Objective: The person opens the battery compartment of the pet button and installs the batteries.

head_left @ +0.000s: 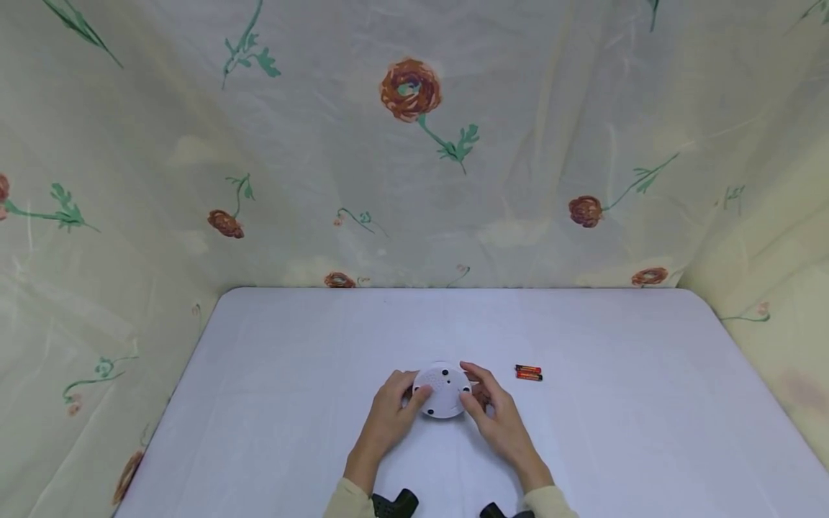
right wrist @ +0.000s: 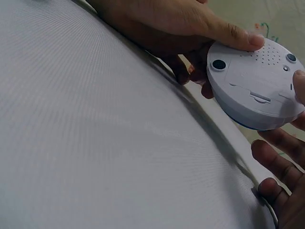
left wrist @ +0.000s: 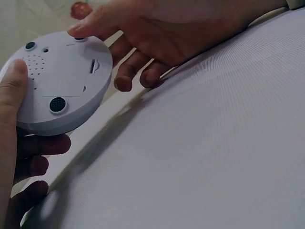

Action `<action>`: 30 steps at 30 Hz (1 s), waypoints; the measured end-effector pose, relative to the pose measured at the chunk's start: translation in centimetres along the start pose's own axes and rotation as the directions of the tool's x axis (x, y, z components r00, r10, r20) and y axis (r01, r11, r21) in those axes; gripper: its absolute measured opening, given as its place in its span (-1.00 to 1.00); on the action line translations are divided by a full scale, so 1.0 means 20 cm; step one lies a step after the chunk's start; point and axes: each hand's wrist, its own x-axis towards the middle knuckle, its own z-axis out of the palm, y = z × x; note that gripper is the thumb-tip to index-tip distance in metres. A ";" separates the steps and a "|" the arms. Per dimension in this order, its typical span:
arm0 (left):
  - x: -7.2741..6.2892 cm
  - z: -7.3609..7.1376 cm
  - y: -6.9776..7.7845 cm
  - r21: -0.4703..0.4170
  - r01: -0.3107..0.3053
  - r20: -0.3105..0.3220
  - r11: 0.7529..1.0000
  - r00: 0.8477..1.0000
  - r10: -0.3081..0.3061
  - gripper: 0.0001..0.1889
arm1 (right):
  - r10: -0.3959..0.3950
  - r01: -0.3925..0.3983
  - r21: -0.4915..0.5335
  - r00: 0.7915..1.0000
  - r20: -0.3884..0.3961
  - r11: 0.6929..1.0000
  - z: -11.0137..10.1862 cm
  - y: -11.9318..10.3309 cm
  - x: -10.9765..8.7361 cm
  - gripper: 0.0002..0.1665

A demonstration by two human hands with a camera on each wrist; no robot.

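Observation:
A round white device is held up above the table between both hands, its underside facing up. Dark rubber feet, a cluster of speaker holes and a battery cover with a latch show on that face in the left wrist view. My left hand grips the left rim, thumb on the face near the holes and fingers beneath. On the opposite rim my right hand pinches the device, its thumb over a foot; several of its fingers hang loosely curled in the left wrist view. The device's other side is hidden.
Two orange-and-black batteries lie side by side on the white table, to the right of the device. Flower-patterned curtains hang behind the table and at both sides. Dark wrist mounts show at the front edge of the head view.

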 end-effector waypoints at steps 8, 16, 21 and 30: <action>0.00 -0.01 0.02 0.015 0.024 0.054 1.000 0.998 -0.025 -0.54 | -0.049 0.049 -0.037 0.999 0.008 0.998 0.00 0.01 0.00 -0.53; 0.01 0.00 0.00 0.017 0.050 0.083 0.999 0.995 -0.051 -0.49 | 0.003 -0.003 0.000 0.999 0.039 1.000 0.00 0.01 0.00 -0.60; 0.02 -0.01 0.00 0.003 0.052 0.084 0.999 0.995 -0.052 -0.48 | 0.057 -0.058 0.020 0.998 0.036 0.998 0.01 0.10 0.00 -0.58; 0.02 0.00 0.00 -0.023 -0.062 0.101 0.998 0.993 0.064 -0.03 | 0.206 -0.206 0.041 0.978 0.009 0.978 0.02 0.19 0.01 -0.55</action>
